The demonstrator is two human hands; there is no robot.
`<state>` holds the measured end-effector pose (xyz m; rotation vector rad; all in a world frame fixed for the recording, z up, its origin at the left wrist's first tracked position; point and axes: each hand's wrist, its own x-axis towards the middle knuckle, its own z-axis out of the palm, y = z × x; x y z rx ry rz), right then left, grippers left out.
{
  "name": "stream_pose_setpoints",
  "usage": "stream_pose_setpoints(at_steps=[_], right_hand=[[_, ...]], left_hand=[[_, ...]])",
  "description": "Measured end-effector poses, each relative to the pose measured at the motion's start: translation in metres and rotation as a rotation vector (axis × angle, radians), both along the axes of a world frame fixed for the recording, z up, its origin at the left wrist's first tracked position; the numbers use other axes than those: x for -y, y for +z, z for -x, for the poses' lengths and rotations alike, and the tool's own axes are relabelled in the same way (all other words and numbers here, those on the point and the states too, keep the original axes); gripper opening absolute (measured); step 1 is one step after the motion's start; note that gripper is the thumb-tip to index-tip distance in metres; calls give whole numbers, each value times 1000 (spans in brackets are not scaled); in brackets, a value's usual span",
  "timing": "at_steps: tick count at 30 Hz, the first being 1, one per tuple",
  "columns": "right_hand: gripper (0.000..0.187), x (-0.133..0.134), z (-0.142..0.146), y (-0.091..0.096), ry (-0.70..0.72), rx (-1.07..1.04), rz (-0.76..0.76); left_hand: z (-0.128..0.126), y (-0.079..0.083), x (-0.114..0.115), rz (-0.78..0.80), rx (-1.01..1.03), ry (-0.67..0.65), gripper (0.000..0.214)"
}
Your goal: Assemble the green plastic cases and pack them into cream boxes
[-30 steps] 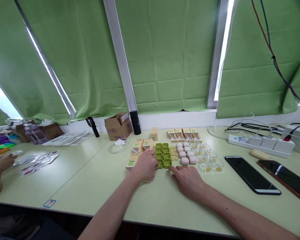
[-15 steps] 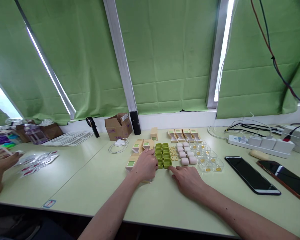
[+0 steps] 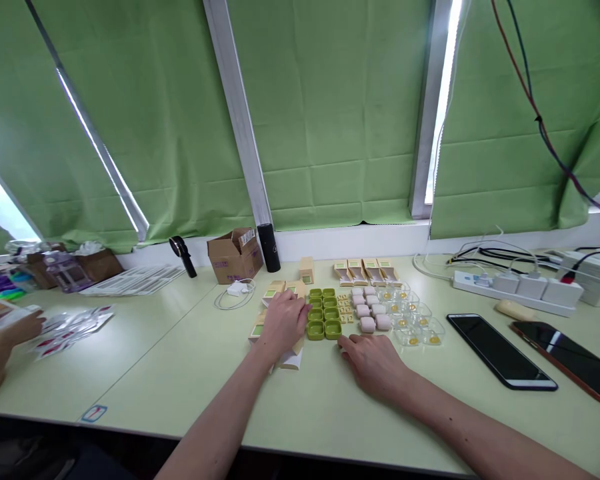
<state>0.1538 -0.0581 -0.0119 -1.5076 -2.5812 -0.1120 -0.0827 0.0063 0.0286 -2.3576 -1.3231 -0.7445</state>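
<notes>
My left hand (image 3: pixel 283 321) reaches over a group of small cream cartons (image 3: pixel 257 328) with green labels, fingers bent and somewhat apart, fingertips beside the left edge of the olive-green compartments (image 3: pixel 333 329). Nothing shows in its grasp; the underside of the hand is hidden. My right hand (image 3: pixel 373 360) rests on the table just in front of the compartments, fingers loosely bent and holding nothing visible. The compartments stand in two columns. Right of them lie small yellowish pieces (image 3: pixel 344 310), then pale pink rounded blocks (image 3: pixel 367 325), then clear cups (image 3: pixel 409 337) with yellow bits inside.
Open-flapped cartons (image 3: pixel 357 272) and one upright carton (image 3: pixel 307 270) stand behind. A cardboard box (image 3: pixel 235 257) and black cylinder (image 3: pixel 269 247) are by the wall. Phones (image 3: pixel 503 351) and a power strip (image 3: pixel 517 290) lie right. Another person's hand (image 3: pixel 23 330) is at far left.
My left hand has shifted slightly off the compartments' side, showing more of the carton below it. My right index finger has drawn back from the compartments' front corner and bent.
</notes>
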Motion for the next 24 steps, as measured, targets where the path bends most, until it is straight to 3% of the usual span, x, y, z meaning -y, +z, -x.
stream_pose_setpoints(at_steps=[7, 10, 14, 20, 24], right_hand=[[20, 2, 1, 2, -2, -6, 18], [20, 3, 1, 3, 3, -12, 19], [20, 4, 1, 5, 3, -16, 19], [20, 4, 0, 6, -3, -13, 39], [19, 4, 0, 7, 6, -10, 39]], left_hand=[[-2, 14, -9, 42, 154, 51, 9], [-7, 23, -23, 94, 109, 115, 18], [-14, 29, -58, 267, -35, 261, 36], [-19, 21, -117, 458, -73, 360, 50], [-25, 17, -140, 537, -79, 393, 56]])
